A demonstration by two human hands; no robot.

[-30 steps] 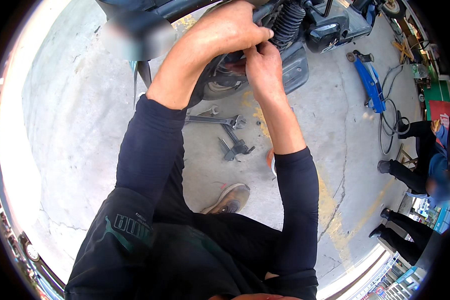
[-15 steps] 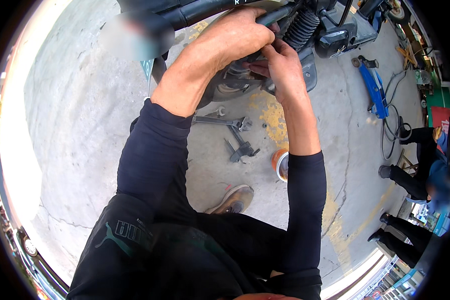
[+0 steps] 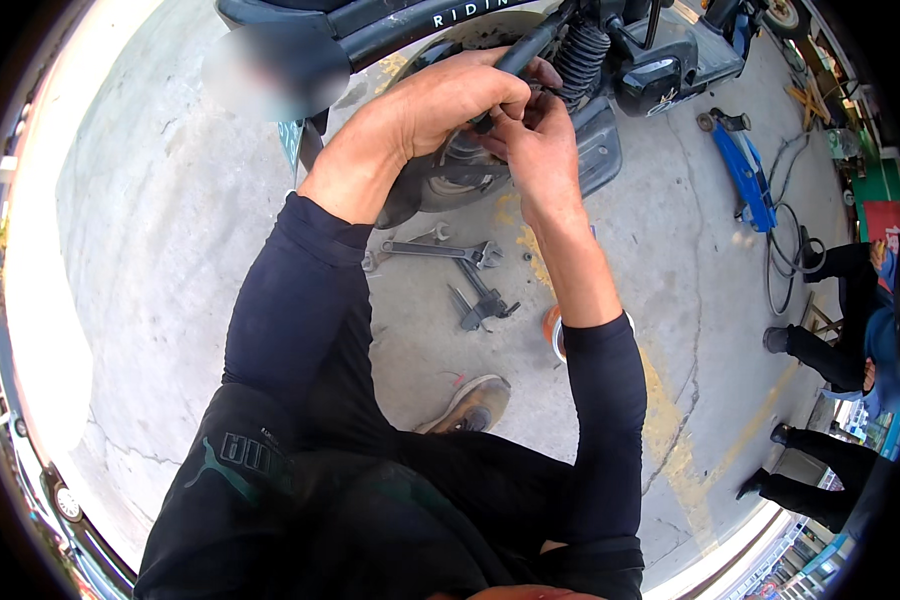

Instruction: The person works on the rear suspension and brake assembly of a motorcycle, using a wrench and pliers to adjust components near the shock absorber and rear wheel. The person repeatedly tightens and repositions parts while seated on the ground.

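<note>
Both of my hands are close together at the rear wheel (image 3: 457, 178) of a black scooter (image 3: 400, 30). My left hand (image 3: 485, 92) reaches in by a black tube (image 3: 540, 45), its fingers curled. Just below it my right hand (image 3: 542, 145) has its fingertips pinched together, nearly touching the left fingers. Whatever lies between the fingers is hidden. To the right of the hands stands a ribbed black shock absorber (image 3: 582, 62). A flat black part (image 3: 598, 150) hangs beyond my right wrist.
On the concrete lie an adjustable wrench (image 3: 445, 250), another wrench (image 3: 436, 233) and a dark metal tool (image 3: 485, 300). An orange tub (image 3: 551, 325) is partly behind my right forearm. Farther right are a blue floor jack (image 3: 745, 170), a hose (image 3: 782, 240) and other people's legs (image 3: 820, 355).
My right hand and forearm have shifted left, and the left hand has moved slightly left and down. More of the scooter's wheel and side lettering shows. The tools on the floor stay put.
</note>
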